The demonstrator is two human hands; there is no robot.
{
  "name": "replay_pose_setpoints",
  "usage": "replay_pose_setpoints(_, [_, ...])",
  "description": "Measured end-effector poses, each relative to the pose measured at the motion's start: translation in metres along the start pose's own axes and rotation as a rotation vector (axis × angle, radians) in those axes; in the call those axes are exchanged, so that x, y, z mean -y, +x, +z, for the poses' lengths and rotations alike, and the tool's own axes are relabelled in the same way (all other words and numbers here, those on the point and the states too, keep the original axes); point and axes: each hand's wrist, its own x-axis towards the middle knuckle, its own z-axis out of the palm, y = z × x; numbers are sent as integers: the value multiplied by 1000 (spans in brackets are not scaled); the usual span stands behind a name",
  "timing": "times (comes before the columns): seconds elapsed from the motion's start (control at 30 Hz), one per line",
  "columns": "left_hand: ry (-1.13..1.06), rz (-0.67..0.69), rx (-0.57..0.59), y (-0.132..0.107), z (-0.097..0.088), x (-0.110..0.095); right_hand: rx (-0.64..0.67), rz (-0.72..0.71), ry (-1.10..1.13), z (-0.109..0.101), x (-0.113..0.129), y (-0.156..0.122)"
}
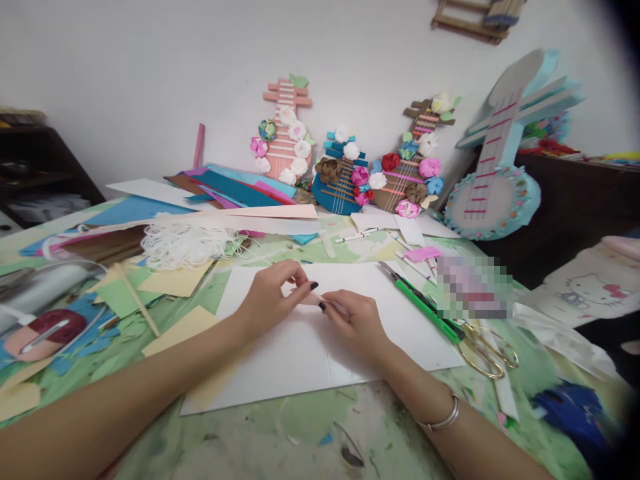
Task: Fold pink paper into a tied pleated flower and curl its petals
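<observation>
Over a white board [300,367] my left hand [280,290] and my right hand [357,320] meet, both with fingers pinched. Between their fingertips is a small pale pink piece of paper [311,299], partly hidden by the fingers. My left hand grips its left side and my right hand its right side. A silver bracelet [447,415] circles my right wrist. To the right of my right hand, a green utility knife [425,303] lies across the board's edge, with gold-handled scissors [487,353] beside it.
Paper-flower-decorated cardboard instruments [286,153] lean on the wall behind. Coloured sheets [230,183] and a heap of white cord [185,243] lie at the back left. A glue gun [50,333] lies left, near a wooden stick [137,300]. Dark blue tape [573,417] is at the right.
</observation>
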Motion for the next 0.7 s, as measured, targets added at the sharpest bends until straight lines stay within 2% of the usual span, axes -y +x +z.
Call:
replay_pose_setpoints(0.07, [143,254,-45,-2,0,0,8,98,51,-1,1,1])
replay_pose_setpoints(0.13, [261,439,2,-5,1,-1,20,167,106,-3,2,2])
replay_pose_setpoints(0.2, [367,535,58,-7,3,-2,35,190,136,-4,4,3])
replay_pose_setpoints(0.3, [450,586,61,-8,6,-1,78,144,113,-4,6,2])
replay_pose_setpoints(0.37, [445,589,63,-8,8,1,102,81,70,-3,6,1])
replay_pose_setpoints(0.47, [385,536,128,-9,11,6,102,2,20,-2,4,-1])
replay_pose_setpoints(0.7, [112,222,256,-4,6,4,55,-107,-21,-4,1,-2])
